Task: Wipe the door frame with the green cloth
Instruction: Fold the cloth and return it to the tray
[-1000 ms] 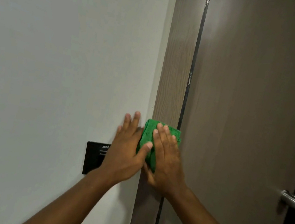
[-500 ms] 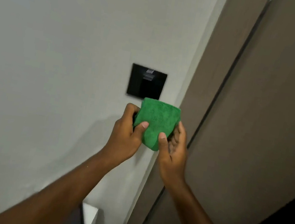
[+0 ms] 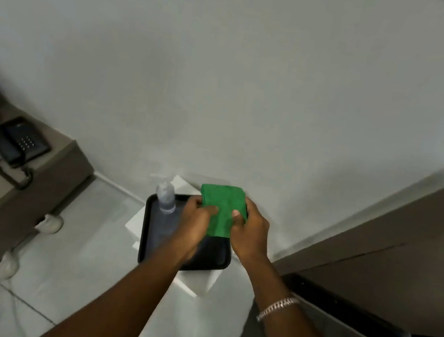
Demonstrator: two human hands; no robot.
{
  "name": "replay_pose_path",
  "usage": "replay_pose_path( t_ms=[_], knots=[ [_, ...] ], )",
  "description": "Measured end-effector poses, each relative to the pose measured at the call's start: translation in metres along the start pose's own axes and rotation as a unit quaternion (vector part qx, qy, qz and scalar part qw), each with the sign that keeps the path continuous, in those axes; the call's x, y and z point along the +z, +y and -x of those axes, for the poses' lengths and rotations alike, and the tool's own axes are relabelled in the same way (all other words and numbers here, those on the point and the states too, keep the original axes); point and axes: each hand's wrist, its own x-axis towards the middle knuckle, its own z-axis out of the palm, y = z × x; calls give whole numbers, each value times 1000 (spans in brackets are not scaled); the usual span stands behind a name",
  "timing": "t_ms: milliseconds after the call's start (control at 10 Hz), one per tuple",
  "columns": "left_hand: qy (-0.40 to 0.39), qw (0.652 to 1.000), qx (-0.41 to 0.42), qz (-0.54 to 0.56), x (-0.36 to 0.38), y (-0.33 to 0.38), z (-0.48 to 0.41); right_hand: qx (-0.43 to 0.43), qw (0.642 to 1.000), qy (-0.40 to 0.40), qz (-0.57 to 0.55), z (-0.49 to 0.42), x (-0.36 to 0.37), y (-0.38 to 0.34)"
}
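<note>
Both hands, left hand [image 3: 197,217] and right hand [image 3: 248,231], pinch the folded green cloth [image 3: 222,209] over the black tray [image 3: 149,247] by the spray bottle [image 3: 165,195]. Keep it folded flat; the door frame [image 3: 381,224] stands well apart, right.

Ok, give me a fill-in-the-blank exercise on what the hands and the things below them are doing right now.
1. Both hands, the left hand and the right hand, hold a folded cloth whose colour is ____.
2. The clear spray bottle stands on a tray whose colour is ____.
3. The bracelet is worn on the ____ wrist.
4. The telephone sits to the ____ of the tray.

Missing words: green; black; right; left
</note>
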Motion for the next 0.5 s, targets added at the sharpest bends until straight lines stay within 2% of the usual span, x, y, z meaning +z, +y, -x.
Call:
replay_pose_path(
  t_ms=[100, 200, 300, 400, 500],
  knots=[
    [-35, 997, -68, -15, -45, -46, -43, 57, 996, -50, 37, -15, 53, 39],
    [-12, 993, -62, -97, -60, -70, -59, 91, 991, -74, 62, -18, 80, 56],
    [56, 964, 10, -258, -66, -90, -69, 98, 977, -101, 158, -15, 103, 68],
    [58, 951, 56, -300, -67, -91, -68, 69, 961, -125, 238, -15, 99, 69],
    [32, 944, 77, -318, -68, -87, -66, 39, 960, -98, 260, -14, 90, 69]
  ],
)
